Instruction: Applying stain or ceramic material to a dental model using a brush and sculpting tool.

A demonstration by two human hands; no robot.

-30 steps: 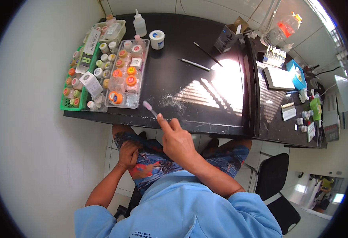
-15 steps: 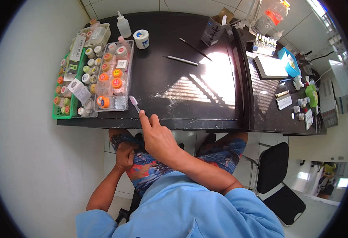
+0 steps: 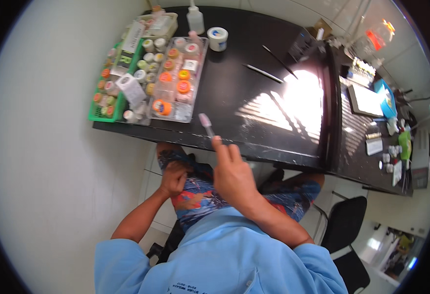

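Observation:
My right hand is closed round the handle of a toothbrush, its index finger stretched along it. The pinkish-white brush head points away from me, over the front edge of the black desk; much of the handle is hidden in the hand. On my left thigh, against the patterned shorts, rests my left hand with curled fingers; whether anything is in them cannot be seen. Beyond the brush, to the left, a clear plastic tray holds small jars with orange and pale lids.
Further left stands a green basket of jars. Behind are a white squeeze bottle and a white tub. Two thin tools, a pale one and a dark one, lie mid-desk. A black chair stands at right.
The whole view has turned and shifted, so the desk appears tilted and further right. The right hand still holds the toothbrush by the desk edge; the left hand stays on the thigh.

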